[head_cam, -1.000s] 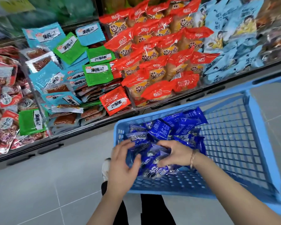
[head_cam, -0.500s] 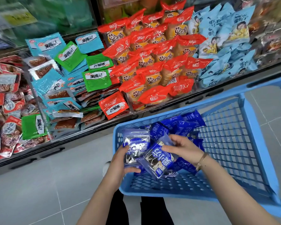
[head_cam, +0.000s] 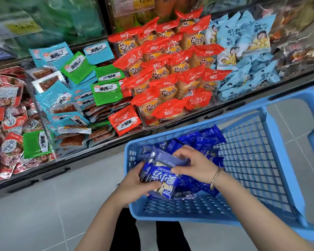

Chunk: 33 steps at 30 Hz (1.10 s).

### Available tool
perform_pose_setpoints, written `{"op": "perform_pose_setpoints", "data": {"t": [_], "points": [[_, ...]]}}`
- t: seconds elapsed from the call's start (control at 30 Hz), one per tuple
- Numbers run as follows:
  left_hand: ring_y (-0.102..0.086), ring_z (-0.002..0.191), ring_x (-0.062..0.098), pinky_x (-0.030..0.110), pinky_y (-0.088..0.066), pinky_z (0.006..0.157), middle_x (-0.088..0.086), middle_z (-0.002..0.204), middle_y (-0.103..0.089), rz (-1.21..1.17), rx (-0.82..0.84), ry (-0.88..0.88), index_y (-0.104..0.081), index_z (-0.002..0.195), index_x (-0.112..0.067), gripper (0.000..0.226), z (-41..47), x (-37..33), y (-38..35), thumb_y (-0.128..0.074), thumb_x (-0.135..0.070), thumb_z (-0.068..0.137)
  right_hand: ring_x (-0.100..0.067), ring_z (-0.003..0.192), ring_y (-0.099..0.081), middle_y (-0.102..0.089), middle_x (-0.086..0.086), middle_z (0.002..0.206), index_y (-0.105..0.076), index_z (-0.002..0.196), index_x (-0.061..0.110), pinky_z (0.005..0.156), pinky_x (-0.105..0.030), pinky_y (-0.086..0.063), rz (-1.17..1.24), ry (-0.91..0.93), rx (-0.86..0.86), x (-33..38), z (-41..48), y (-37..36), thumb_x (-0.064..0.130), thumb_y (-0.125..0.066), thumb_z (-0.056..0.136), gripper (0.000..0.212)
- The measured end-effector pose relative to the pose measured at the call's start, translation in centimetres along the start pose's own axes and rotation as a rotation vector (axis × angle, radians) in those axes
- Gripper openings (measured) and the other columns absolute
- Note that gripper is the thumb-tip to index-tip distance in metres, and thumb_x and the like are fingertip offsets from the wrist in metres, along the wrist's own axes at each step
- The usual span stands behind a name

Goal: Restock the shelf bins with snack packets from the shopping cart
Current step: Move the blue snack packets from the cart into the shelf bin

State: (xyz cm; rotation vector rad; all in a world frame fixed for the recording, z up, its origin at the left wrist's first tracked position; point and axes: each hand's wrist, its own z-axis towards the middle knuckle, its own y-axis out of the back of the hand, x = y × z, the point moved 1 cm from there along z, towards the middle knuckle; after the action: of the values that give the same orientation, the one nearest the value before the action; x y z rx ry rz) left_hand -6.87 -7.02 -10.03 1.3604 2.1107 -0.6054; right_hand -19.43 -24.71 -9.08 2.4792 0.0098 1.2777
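**One head-worn camera, looking forward and down.**

The view comes from the person's head and tilts steeply down, so both forearms enter from the bottom edge and the trousers [head_cam: 123, 232] show directly below. The left hand [head_cam: 134, 185] and the right hand [head_cam: 194, 163], both holding packets [head_cam: 163, 180], are the nearest things. They sit just under the centre, over the cart [head_cam: 216, 219], which fills the lower right. The shelf [head_cam: 98, 151] runs slantwise across the upper half, farther away, with the floor [head_cam: 43, 214] before it at the lower left. The wide lens bends straight lines near the edges, and the top of the picture is blurred.
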Motion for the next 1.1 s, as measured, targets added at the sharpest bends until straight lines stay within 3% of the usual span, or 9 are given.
{"op": "perform_pose_setpoints", "data": {"t": [0.13, 0.23, 0.4, 0.47, 0.6, 0.73, 0.93, 1.03, 1.1], "points": [[-0.069, 0.078, 0.008, 0.025, -0.052, 0.057, -0.011, 0.091, -0.073, 0.212, 0.302, 0.047, -0.059, 0.107, -0.027, 0.037, -0.2, -0.8, 0.7, -0.075, -0.025, 0.074, 0.004, 0.115, -0.045, -0.044, 0.014, 0.129, -0.042, 0.122, 0.042, 0.092, -0.014, -0.041, 0.068, -0.107, 0.306, -0.4, -0.1, -0.2, 0.020, -0.078, 0.073, 0.064], [-0.071, 0.087, 0.011, 0.026, -0.055, 0.060, -0.007, 0.103, -0.071, 0.275, 0.393, 0.079, -0.056, 0.109, -0.028, 0.052, 0.1, -1.1, 0.4, -0.075, -0.042, 0.062, -0.011, 0.108, -0.059, -0.062, 0.003, 0.118, -0.050, 0.121, 0.025, 0.094, -0.029, -0.048, 0.233, -0.166, 0.397, -1.1, -0.8, -1.2, 0.021, -0.072, 0.075, 0.051], [-0.073, 0.084, 0.026, 0.032, -0.057, 0.068, 0.009, 0.099, -0.074, -0.161, 0.220, 0.092, -0.053, 0.117, -0.020, 0.072, 0.9, -0.4, 1.0, -0.047, -0.075, 0.072, 0.010, 0.100, -0.058, -0.062, 0.032, 0.105, -0.056, 0.103, 0.048, 0.082, -0.015, -0.046, 0.568, -0.267, 0.100, -2.5, -2.2, -2.0, 0.029, -0.070, 0.069, 0.042], [-0.070, 0.089, 0.025, 0.037, -0.056, 0.077, 0.012, 0.102, -0.073, -0.451, 0.155, 0.053, -0.054, 0.123, -0.014, 0.077, 1.2, 0.5, 0.8, -0.046, -0.073, 0.073, -0.011, 0.095, -0.063, -0.067, 0.008, 0.103, -0.060, 0.103, 0.031, 0.081, -0.026, -0.048, 0.886, -0.334, -0.105, -3.3, -2.5, -3.2, 0.019, -0.073, 0.069, 0.038], [-0.064, 0.106, 0.023, 0.040, -0.052, 0.094, 0.011, 0.116, -0.068, -0.730, 0.005, -0.112, -0.057, 0.123, -0.009, 0.088, 1.4, 1.7, -2.1, -0.086, -0.054, 0.054, -0.027, 0.090, -0.067, -0.069, -0.015, 0.103, -0.057, 0.116, 0.009, 0.079, -0.037, -0.054, 1.214, -0.360, -0.314, -2.4, -2.9, -7.5, 0.016, -0.069, 0.071, 0.047], [-0.067, 0.106, 0.027, 0.031, -0.057, 0.076, 0.015, 0.117, -0.068, -0.822, -0.092, -0.077, -0.057, 0.126, -0.004, 0.054, 1.1, 2.3, -4.2, -0.072, -0.016, 0.075, -0.032, 0.094, -0.065, -0.065, -0.023, 0.109, -0.048, 0.124, 0.005, 0.084, -0.042, -0.052, 1.084, -0.446, -0.350, -1.5, -2.5, -10.9, 0.012, -0.067, 0.081, 0.047], [-0.073, 0.081, 0.027, 0.033, -0.058, 0.060, 0.016, 0.097, -0.074, -0.756, -0.255, 0.006, -0.065, 0.113, -0.003, 0.045, -0.4, 3.4, -0.4, -0.071, -0.010, 0.069, -0.012, 0.091, -0.059, -0.060, 0.001, 0.102, -0.053, 0.099, 0.022, 0.070, -0.026, -0.048, 0.812, -0.402, -0.199, -2.2, -2.0, -10.4, 0.046, -0.058, 0.082, 0.029], [-0.073, 0.075, 0.025, 0.033, -0.058, 0.059, 0.014, 0.092, -0.075, -0.753, -0.319, 0.049, -0.065, 0.111, -0.005, 0.045, -2.3, 4.8, 1.5, -0.070, -0.012, 0.067, -0.015, 0.087, -0.057, -0.058, -0.005, 0.102, -0.052, 0.098, 0.016, 0.069, -0.025, -0.048, 0.784, -0.528, -0.404, -4.8, -0.6, -8.1, 0.033, -0.053, 0.093, 0.018], [-0.073, 0.074, 0.024, 0.030, -0.058, 0.058, 0.014, 0.091, -0.075, -0.772, -0.355, 0.063, -0.064, 0.112, -0.004, 0.044, -3.2, 5.8, 2.3, -0.069, -0.010, 0.068, -0.017, 0.081, -0.054, -0.054, -0.010, 0.100, -0.049, 0.095, 0.010, 0.074, -0.025, -0.046, 0.539, -0.510, -0.584, -6.6, 0.5, -6.7, 0.017, -0.063, 0.088, 0.017]]}}
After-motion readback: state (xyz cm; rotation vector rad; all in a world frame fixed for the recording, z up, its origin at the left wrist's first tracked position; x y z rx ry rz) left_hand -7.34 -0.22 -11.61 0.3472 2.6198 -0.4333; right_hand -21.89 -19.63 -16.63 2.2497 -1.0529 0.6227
